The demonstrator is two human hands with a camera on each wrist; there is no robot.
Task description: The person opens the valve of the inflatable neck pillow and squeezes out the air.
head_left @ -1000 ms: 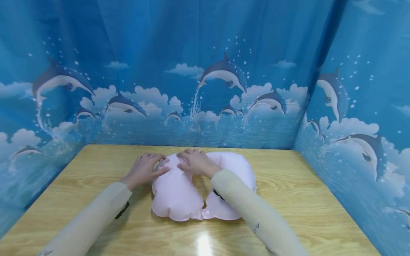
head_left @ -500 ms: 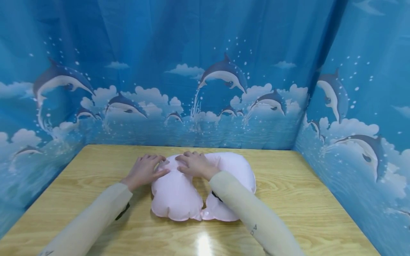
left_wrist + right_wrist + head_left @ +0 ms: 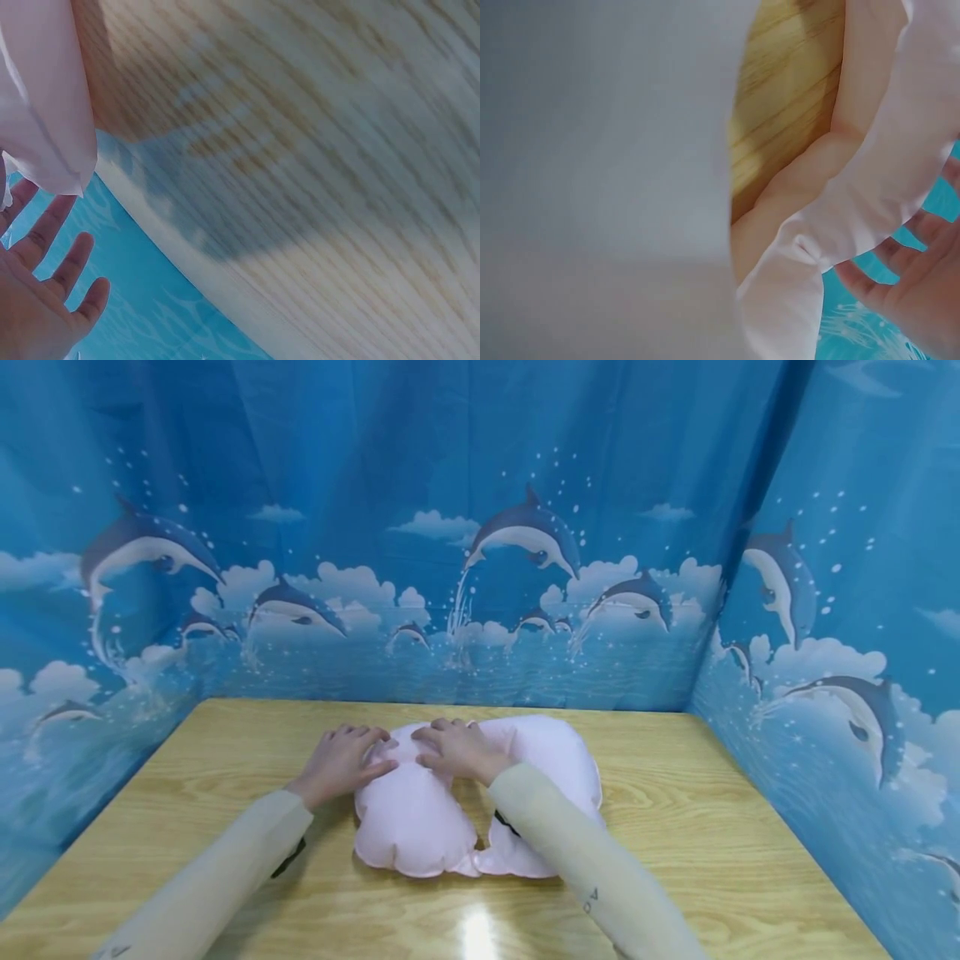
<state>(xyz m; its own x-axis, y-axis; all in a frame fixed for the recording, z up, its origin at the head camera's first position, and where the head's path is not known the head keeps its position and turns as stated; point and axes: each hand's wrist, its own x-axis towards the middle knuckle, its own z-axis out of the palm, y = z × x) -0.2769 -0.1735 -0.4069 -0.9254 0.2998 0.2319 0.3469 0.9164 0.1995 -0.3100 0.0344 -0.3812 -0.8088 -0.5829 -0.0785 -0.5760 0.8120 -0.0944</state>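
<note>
A pale pink inflatable U-shaped neck pillow (image 3: 412, 827) lies puffed up on the table, its two ends meeting at the near side. My left hand (image 3: 341, 763) grips its far left corner between thumb and fingers; in the left wrist view, the outer fingers (image 3: 73, 262) of that hand spread loosely beside the pillow (image 3: 49, 97). From above, my right hand (image 3: 461, 752) holds the pillow's far edge just right of the left hand, thumb and fingertips on the fabric. The right wrist view shows its fingers (image 3: 896, 259) behind the pillow's seam (image 3: 885, 172). The small area between both hands is partly hidden.
The light wood-grain table (image 3: 675, 827) extends around the pillow on every side. Blue curtains (image 3: 360, 527) with printed dolphins stand along its back, left and right edges. My right forearm (image 3: 585, 852) crosses over the pillow's right half.
Both hands stay nearly in place on the pillow. My right hand has shifted slightly left and nearer, and the pillow's near ends have moved a little.
</note>
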